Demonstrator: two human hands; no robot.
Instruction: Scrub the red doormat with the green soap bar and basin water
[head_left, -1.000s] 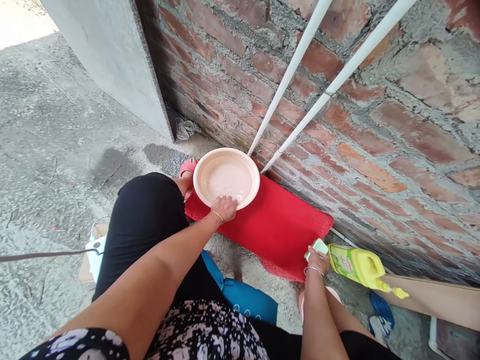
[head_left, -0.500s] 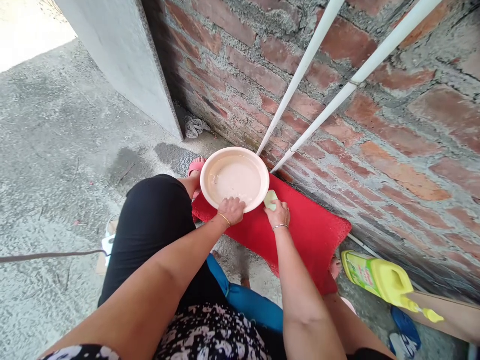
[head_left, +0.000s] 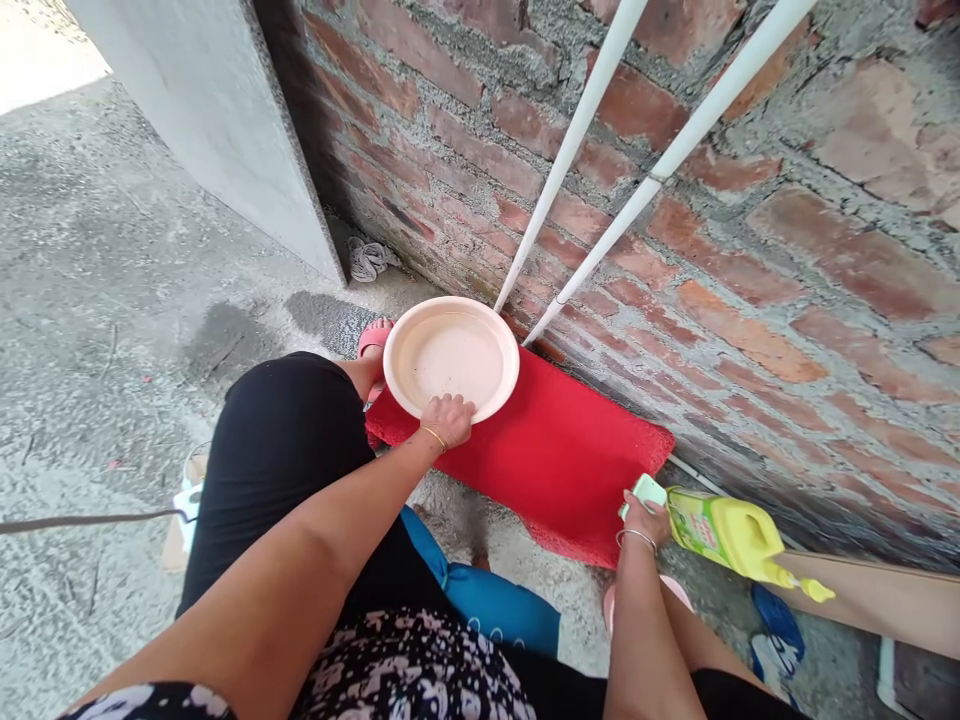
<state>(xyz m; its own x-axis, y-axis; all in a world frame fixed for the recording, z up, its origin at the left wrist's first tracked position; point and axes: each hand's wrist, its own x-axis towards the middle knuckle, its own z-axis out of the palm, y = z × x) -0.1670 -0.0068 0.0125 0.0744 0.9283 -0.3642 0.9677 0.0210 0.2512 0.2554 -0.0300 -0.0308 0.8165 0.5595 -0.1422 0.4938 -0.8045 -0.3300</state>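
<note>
- Watching through the head view, I have both hands in sight, set well apart.
- Left hand (head_left: 448,420): fingers curled over the near rim of the basin (head_left: 451,350), gripping it.
- Right hand (head_left: 646,522): fingers closed round a pale green block (head_left: 649,490), perhaps a brush; the underside is hidden from me.
- Basin: on the left end of the red mat (head_left: 555,460), pale pink, with what looks like clear water inside and a few dark specks. Round, so no long axis to reckon with.
- Key relation, as I judge it: the block is at the mat's right end, the basin forward and to the left of it, with a bare stretch of red between. The mat's long axis runs from basin to block, slanting nearer to me at the right, beside the brick wall (head_left: 739,325).
- Left hand is at the basin; right hand is much the nearer to the yellow bottle (head_left: 731,535), which stands just beyond the block. I can't tell whether the two touch.
- Writing: the bottle wears a green label with reddish print, too small for me to read. White marks on the blue slipper (head_left: 780,618), also unreadable. No brand made out on basin or block.
</note>
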